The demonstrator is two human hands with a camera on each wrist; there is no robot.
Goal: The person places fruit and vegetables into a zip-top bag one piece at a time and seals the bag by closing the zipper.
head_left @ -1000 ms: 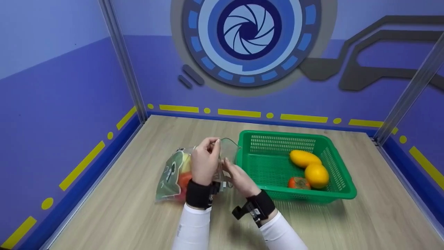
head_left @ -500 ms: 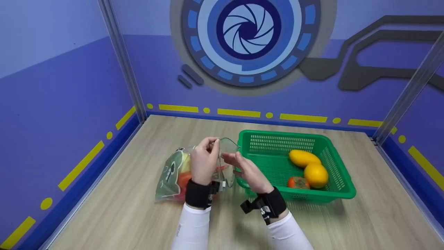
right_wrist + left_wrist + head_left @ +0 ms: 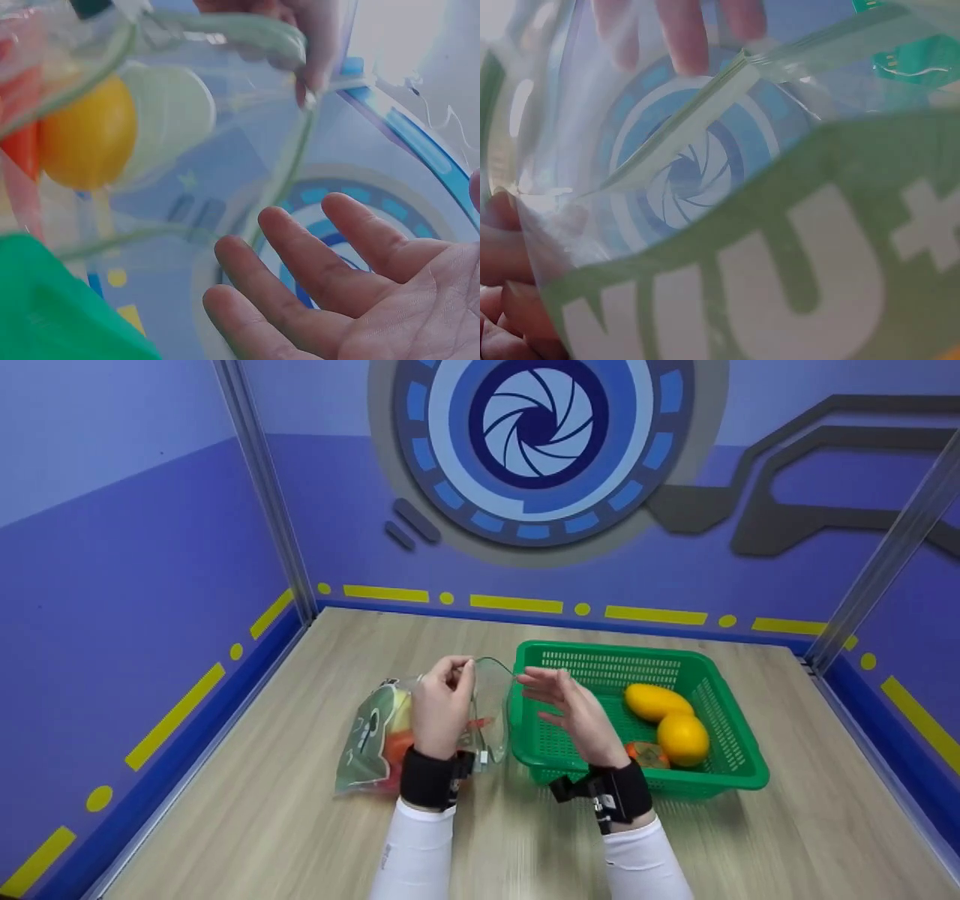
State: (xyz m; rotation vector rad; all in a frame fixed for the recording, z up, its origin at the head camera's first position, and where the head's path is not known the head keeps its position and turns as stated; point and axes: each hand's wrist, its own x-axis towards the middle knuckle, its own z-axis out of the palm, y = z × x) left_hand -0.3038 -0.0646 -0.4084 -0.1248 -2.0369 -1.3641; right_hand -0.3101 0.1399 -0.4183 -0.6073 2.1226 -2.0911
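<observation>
A clear zip bag (image 3: 365,742) with a green printed front lies on its side left of the basket, its mouth facing right. My left hand (image 3: 442,709) pinches the upper edge of that mouth between thumb and fingers. Through the plastic show a round yellow-orange fruit (image 3: 88,131), a pale green piece (image 3: 169,112) and something red-orange (image 3: 398,746). My right hand (image 3: 577,712) holds nothing; its fingers stretch out above the left part of the green basket (image 3: 637,778). Inside the basket sit a yellow mango (image 3: 656,702), a round orange fruit (image 3: 683,739) and a persimmon (image 3: 649,754), partly hidden by the right wrist.
The wood-grain table (image 3: 247,817) is bounded by blue printed panels (image 3: 135,585) at the back and sides. Metal posts (image 3: 270,495) stand in the rear corners. The basket's left rim is close beside the bag's mouth.
My right hand has drawn away from the bag's mouth, moving right over the basket with its fingers straightening. My left hand and the bag have stayed nearly in place.
</observation>
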